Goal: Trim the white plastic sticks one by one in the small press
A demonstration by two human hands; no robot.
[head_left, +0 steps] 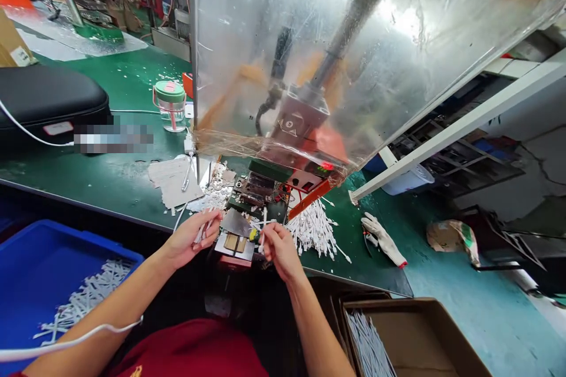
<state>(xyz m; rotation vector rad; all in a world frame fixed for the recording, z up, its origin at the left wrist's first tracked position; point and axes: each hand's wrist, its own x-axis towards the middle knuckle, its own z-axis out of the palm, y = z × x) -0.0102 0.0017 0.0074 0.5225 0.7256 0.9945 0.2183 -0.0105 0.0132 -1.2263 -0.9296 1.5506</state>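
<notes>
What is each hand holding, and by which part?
The left hand holds white strips, part unclear; the right hand pinches one white strip by its lower half.

this is a factory workshop (see the green-matted workbench (132,85) and bench machine (260,188)).

The person wears a red shirt (190,350), and only the front part near the bottom of the view can be seen. On this shirt there is a small yellow mark (136,372), but it is cut by the picture edge, so I cannot read it well. At the near left corner, a little red sleeve edge (15,374) shows. The left forearm (101,300) and the right forearm (316,330) are bare, and the left hand (193,240) and the right hand (280,252) have no gloves. A thin white cable (71,343) lies across the left forearm.
</notes>
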